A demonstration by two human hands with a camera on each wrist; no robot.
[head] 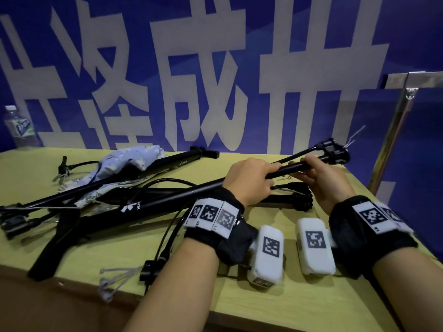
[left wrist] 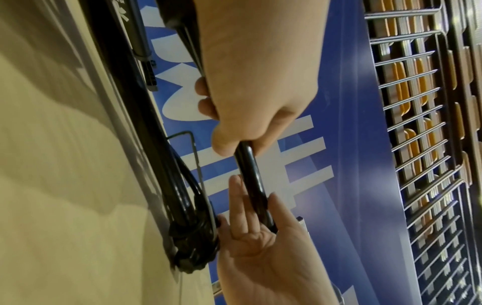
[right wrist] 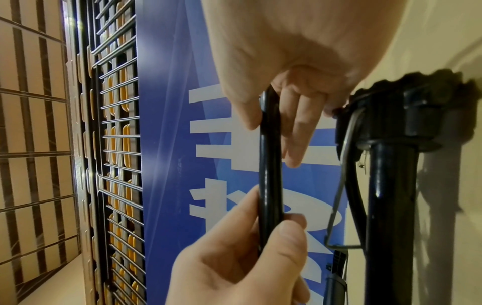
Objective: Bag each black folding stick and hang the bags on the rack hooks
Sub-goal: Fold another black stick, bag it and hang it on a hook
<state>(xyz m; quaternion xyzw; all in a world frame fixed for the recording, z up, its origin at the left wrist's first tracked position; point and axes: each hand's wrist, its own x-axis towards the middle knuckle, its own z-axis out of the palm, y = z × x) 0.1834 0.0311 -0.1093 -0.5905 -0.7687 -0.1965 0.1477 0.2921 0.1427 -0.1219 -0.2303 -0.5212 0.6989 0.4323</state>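
My left hand [head: 268,172] grips a thin black folding stick [head: 291,167] held above the table's back right. The right hand [head: 309,167] pinches the same stick between thumb and fingers, just beyond the left. The left wrist view shows the left hand [left wrist: 247,115] wrapped round the stick [left wrist: 251,177], with the right hand [left wrist: 258,222] under it. In the right wrist view the right hand [right wrist: 276,128] and the left hand [right wrist: 260,233] both hold the stick [right wrist: 268,175]. Several more black sticks [head: 148,207] lie crossed on the table. A pale floral fabric bag [head: 124,168] lies over them at the back left.
The yellow-green table [head: 215,300] backs onto a blue banner wall [head: 215,68]. A metal rack frame [head: 395,130] stands at the right edge. A water bottle [head: 20,128] is at the back left. White ties [head: 115,279] lie near the front edge.
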